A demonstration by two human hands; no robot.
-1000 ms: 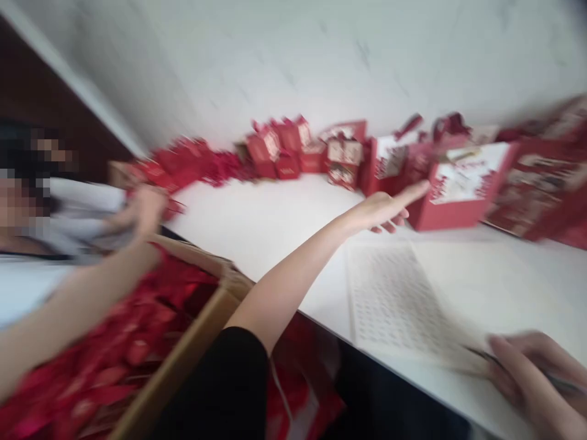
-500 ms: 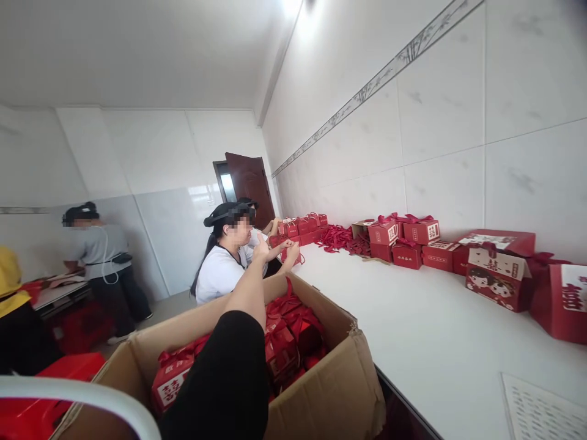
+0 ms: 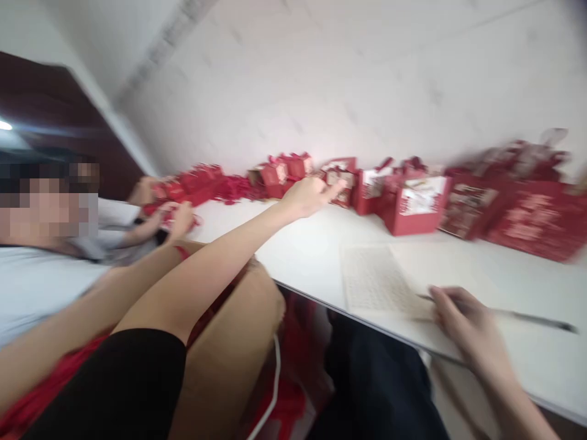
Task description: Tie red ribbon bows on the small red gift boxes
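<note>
Fingers of the right hand (image 3: 474, 330) close round one slim dark pen (image 3: 543, 320) above one open, white-paged notebook (image 3: 371, 278), near the near edge of the white tabletop (image 3: 302, 244); blur hides whether the tip touches. Farther left, the left hand (image 3: 305, 198) is partly open, index finger extended, others curled, holding nothing visible. Open tabletop separates it from the notebook. One brown cardboard carton (image 3: 229, 348) crowds the near edge at left; red paper gift bags (image 3: 417, 225), too blurred to count, line the far side.

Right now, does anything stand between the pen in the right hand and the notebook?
Nothing visible does: the pen in the right hand reaches over the notebook; blur hides whether they touch.
</note>
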